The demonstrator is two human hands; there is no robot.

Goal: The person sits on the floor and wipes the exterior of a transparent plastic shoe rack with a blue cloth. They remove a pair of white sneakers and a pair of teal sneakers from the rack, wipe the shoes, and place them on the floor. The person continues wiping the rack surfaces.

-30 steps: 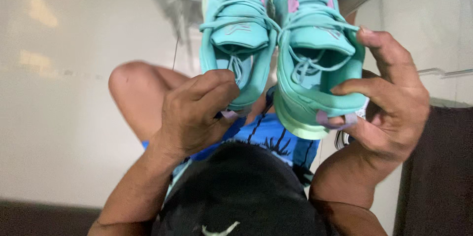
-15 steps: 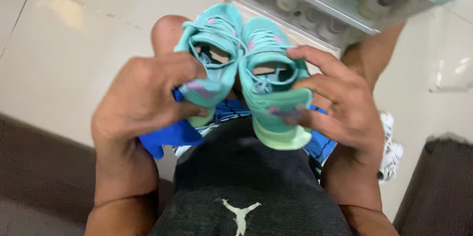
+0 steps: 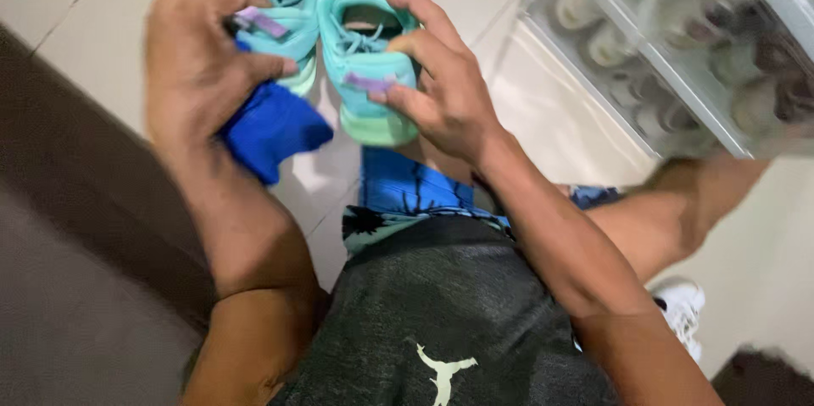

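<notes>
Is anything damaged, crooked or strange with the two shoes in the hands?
Nothing stands out. The left hand holds the left teal shoe with a blue cloth; the right hand holds the right teal shoe. Both look intact.

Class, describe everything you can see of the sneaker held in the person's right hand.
The right-hand sneaker is turquoise, seemingly knit fabric, with matching laces, a pink patch near the top edge, a purple heel tab and a pale green sole at the heel. It is held heel toward the camera, opening up, above the tiled floor. The right hand grips its heel and collar; its side meets the other sneaker.
</notes>
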